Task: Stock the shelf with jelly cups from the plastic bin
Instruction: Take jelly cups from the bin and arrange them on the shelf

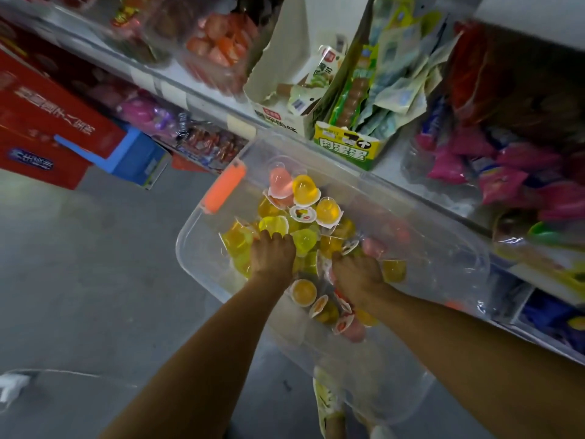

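A clear plastic bin (196, 236) with an orange handle (225, 188) sits in front of the shelf and holds several jelly cups (304, 186), yellow, orange and pink. Both of my hands are down inside the bin among the cups. My left hand (273, 256) is palm down with fingers curled into the yellow cups. My right hand (357, 274) is also palm down, its fingers buried among cups near a pink one. The fingertips of both hands are hidden by the cups, so the grip itself is hard to make out.
The white shelf edge (202, 99) runs diagonally behind the bin. On it stand a yellow-green snack box (346, 147), a white carton (285, 115) and pink packets (500, 172). Red boxes (47, 122) and a blue box (139, 156) sit on the grey floor at left.
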A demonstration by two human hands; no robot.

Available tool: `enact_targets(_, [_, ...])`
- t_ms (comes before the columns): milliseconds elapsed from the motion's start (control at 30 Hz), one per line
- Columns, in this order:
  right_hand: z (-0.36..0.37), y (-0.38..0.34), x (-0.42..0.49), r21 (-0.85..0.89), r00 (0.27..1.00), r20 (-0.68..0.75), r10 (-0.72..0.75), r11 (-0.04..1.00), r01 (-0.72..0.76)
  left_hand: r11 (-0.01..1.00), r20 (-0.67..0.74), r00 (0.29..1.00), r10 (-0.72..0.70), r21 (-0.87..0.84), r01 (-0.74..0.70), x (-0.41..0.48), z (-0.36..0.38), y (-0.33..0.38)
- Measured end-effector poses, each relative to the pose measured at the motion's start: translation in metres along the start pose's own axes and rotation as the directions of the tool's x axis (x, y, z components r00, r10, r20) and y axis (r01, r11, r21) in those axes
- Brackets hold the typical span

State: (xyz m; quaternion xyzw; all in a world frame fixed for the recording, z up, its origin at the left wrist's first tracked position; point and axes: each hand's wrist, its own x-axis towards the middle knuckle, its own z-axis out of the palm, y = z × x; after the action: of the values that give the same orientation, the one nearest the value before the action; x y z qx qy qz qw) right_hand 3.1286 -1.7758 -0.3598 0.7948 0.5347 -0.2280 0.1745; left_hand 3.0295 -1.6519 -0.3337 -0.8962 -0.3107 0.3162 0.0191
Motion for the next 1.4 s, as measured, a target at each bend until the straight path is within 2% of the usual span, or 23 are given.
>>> enact_targets(100, [-0.003,0.011,-0.012,0.136,0.998,-0.067,0.020,0.991,-0.011,0.997,0.015,0.999,0.034,-0.072,-0.033,-0.009,-0.007,0.000])
enact_targets(133, [-0.008,0.014,-0.019,0.203,0.997,-0.047,0.061,0.978,-0.051,0.993,0.018,0.999,0.037,-0.114,-0.035,-0.013,-0.011,0.000])
enact_targets(233, [-0.028,0.025,-0.040,0.503,0.981,-0.007,0.192,0.849,-0.162,0.930,-0.006,1.000,-0.008,-0.367,0.005,-0.029,-0.029,-0.001])
enact_targets(333, [-0.048,0.034,-0.064,0.792,0.957,0.014,0.288,0.581,-0.186,0.718,0.009,0.996,-0.093,-0.692,0.074,-0.056,-0.054,-0.004])
enact_targets(400, [-0.063,0.037,-0.083,0.929,0.941,0.034,0.337,0.337,-0.154,0.602,-0.019,0.990,-0.138,-0.796,0.069,-0.076,-0.071,-0.006])
enact_targets(467, [-0.080,0.037,-0.104,0.984,0.943,0.039,0.330,0.151,-0.094,0.503,-0.063,0.983,-0.170,-0.863,0.032,-0.097,-0.088,-0.008])
enact_targets(567, [-0.112,0.038,-0.137,0.999,0.957,-0.052,0.287,0.006,0.052,0.432,-0.104,0.977,-0.188,-0.902,-0.013,-0.129,-0.115,-0.008])
enact_targets(700, [-0.162,0.048,-0.177,0.991,0.955,-0.100,0.281,-0.054,0.119,0.407,-0.198,0.974,-0.110,-0.903,-0.137,-0.168,-0.158,-0.008])
enact_targets(767, [-0.187,0.053,-0.195,0.986,0.946,-0.102,0.307,-0.096,0.137,0.438,-0.276,0.958,-0.080,-0.873,-0.215,-0.184,-0.181,-0.010])
enact_targets(933, [-0.235,0.069,-0.242,0.971,0.921,-0.123,0.368,-0.146,0.188,0.415,-0.413,0.911,-0.014,-0.831,-0.371,-0.218,-0.241,-0.012])
enact_targets(1100, [-0.264,0.087,-0.298,0.902,0.898,-0.160,0.409,-0.310,0.302,0.429,-0.548,0.837,0.008,-0.754,-0.498,-0.249,-0.298,-0.001])
enact_targets(1200, [-0.280,0.097,-0.338,0.874,0.874,-0.246,0.419,-0.294,0.387,0.419,-0.606,0.795,0.038,-0.712,-0.563,-0.272,-0.331,0.012])
enact_targets(1267, [-0.290,0.105,-0.365,0.872,0.848,-0.307,0.431,-0.229,0.432,0.398,-0.644,0.762,0.065,-0.683,-0.612,-0.286,-0.350,0.022])
enact_targets(1400, [-0.304,0.126,-0.414,0.833,0.754,-0.400,0.521,-0.137,0.536,0.359,-0.700,0.699,0.146,-0.621,-0.697,-0.314,-0.388,0.046])
